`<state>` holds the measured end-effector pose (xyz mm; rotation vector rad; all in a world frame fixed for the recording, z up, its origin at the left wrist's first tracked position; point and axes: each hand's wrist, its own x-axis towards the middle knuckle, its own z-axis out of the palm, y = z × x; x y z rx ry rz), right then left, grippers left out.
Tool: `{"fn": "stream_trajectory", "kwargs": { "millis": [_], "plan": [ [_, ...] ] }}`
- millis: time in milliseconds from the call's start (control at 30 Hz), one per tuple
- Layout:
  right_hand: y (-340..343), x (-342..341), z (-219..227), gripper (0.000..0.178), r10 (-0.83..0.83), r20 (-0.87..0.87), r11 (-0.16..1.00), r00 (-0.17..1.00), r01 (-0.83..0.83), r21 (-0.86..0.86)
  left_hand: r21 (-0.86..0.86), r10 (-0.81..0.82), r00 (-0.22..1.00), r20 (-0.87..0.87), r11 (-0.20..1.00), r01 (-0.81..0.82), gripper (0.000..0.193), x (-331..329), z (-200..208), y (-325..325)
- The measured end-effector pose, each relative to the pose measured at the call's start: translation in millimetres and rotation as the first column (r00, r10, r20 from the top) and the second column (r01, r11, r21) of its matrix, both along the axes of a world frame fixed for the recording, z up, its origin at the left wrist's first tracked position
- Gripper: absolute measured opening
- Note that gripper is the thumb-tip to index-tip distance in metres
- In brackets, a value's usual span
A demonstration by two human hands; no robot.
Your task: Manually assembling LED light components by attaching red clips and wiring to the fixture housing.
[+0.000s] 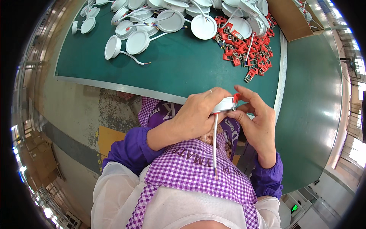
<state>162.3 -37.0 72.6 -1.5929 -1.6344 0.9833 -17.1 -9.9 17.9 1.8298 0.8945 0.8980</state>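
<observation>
Just in front of the table edge, my left hand (200, 112) is closed around a round white downlight (224, 104) held edge-on. A white cable (214, 145) hangs down from it over my apron, its end stripped to thin wires. My right hand (256, 116) pinches a red spring clip (236, 98) with metal parts against the light's right rim. Whether the clip is fully seated there is hidden by the fingers. Beyond my hands lies a pile of similar red clips (248, 51) on the green tabletop (167, 72).
Many white downlights (170, 21) with cables are heaped at the table's far side, two of them (126, 45) nearer me. An open cardboard box (291, 19) stands at the far right beside another green surface (310, 107). A metal edge (126, 88) borders the table's near side.
</observation>
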Motion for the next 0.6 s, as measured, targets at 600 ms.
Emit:
{"fn": "stream_trajectory", "kwargs": {
  "millis": [600],
  "plan": [
    [27,22,-28,0.032,0.029,-0.371,0.975,0.928,-0.108,-0.195,-0.727,-0.036,0.836,0.548,0.475,0.496,0.056,-8,-24,17]
  ]
}}
